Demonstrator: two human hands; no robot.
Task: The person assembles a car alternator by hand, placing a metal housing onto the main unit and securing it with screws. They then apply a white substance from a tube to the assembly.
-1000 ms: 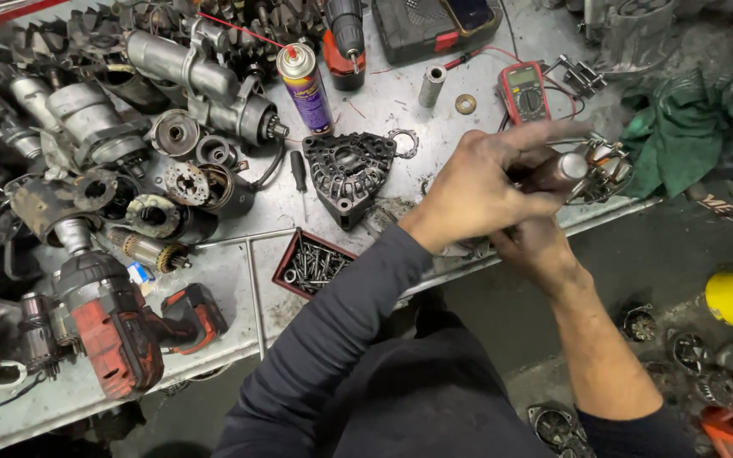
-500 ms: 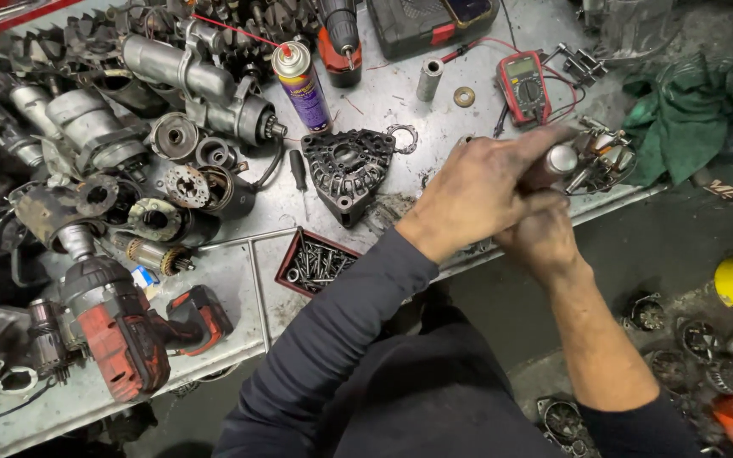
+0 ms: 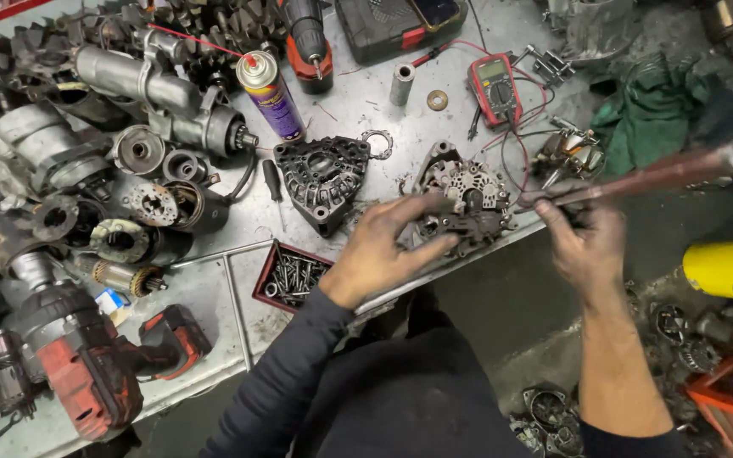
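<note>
Near the bench's (image 3: 358,110) left front corner a red impact wrench (image 3: 69,373) is laid on its side, with motor housings (image 3: 142,93) and rotors piled behind it toward the back left. A spray can (image 3: 271,97) is stood tilted near the back edge, a black end cover (image 3: 322,180) lies in front of it, and a red tray of screws (image 3: 290,276) is set at the front edge. The left hand (image 3: 388,246) is rested at the front edge, just right of the tray, its fingers (image 3: 422,208) spread and pressed on the alternator part (image 3: 468,199). That part is seated at the front edge, right of centre, between end cover and right hand. A red multimeter (image 3: 494,89) is placed behind it, leads trailing forward. The right hand (image 3: 587,246) is held just off the front edge, fingers closed around the end of a long, motion-blurred tool (image 3: 655,176) that is angled up toward the right; what kind of tool cannot be told. A green rag (image 3: 651,110) is bunched toward the back right corner. A yellow object (image 3: 731,270) is seen below the bench at far right.
</note>
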